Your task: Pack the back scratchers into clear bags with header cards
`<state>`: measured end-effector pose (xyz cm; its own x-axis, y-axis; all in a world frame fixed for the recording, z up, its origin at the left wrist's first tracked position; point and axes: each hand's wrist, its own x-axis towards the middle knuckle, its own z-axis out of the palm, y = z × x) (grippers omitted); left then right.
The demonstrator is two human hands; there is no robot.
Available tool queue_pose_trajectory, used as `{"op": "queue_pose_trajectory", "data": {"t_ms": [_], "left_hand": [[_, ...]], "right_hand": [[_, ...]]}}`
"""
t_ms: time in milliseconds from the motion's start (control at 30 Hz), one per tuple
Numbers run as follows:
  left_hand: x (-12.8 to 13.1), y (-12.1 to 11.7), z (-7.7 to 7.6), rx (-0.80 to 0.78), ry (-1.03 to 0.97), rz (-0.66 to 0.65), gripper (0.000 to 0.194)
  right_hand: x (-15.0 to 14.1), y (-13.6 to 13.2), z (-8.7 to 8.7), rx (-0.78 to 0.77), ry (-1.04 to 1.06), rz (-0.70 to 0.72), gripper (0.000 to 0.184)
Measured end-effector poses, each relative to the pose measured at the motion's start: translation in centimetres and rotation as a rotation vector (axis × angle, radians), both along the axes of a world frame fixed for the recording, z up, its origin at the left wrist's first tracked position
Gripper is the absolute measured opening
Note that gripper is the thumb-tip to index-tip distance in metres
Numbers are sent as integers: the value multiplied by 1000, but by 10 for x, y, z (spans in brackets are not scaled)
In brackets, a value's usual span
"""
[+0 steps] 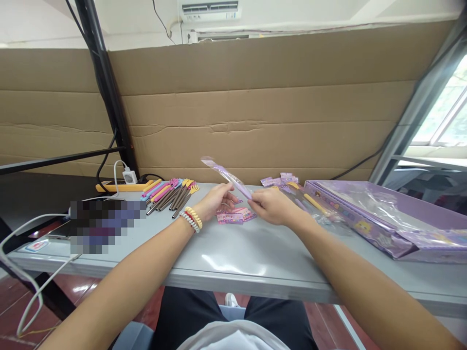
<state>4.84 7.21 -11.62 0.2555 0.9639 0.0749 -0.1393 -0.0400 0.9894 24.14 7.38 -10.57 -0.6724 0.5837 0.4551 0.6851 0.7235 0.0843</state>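
A long, narrow clear plastic sleeve with something purple in it (239, 184) slants up to the left above the table. My right hand (272, 206) is closed on its lower right end. My left hand (219, 201) pinches it near the middle with the thumb, the other fingers loosely curled below. Under my hands lie several pink and purple printed cards (233, 216). Left of my left hand sits a pile of metal rods with pink, blue and yellow handles and fork-like ends (175, 194).
Filled clear sleeves with a yellow-handled rod (315, 204) and more purple cards (280, 180) lie on the right. Beyond them stands a purple open box (386, 243) holding clear plastic. A charger (129, 176), cables and a blurred-out device are at left on the grey table (226, 257). Cardboard (255, 107) walls the back.
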Motion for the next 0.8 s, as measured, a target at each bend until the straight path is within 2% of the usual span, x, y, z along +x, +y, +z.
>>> {"op": "queue_pose_trajectory", "data": {"t_ms": [67, 167, 300, 433, 567, 700, 800], "left_hand": [[-1, 0, 1, 26, 34, 36, 28], [-3, 0, 2, 61, 118, 65, 27], [-4, 0, 1, 115, 327, 106, 24], [-5, 0, -6, 251, 561, 104, 26], [-6, 0, -11, 343, 677, 103, 29], [-8, 1, -11, 365, 729, 100, 31], [-10, 2, -11, 416, 785, 107, 31]], "right_hand": [[13, 4, 7, -7, 51, -16, 30], [37, 8, 20, -50, 152, -116, 30], [76, 9, 36, -171, 311, -319, 29], [115, 10, 44, -309, 350, -536, 27], [133, 16, 43, -423, 249, -711, 21], [129, 24, 34, -453, 107, -717, 16], [120, 32, 24, -532, 54, -753, 9]]}}
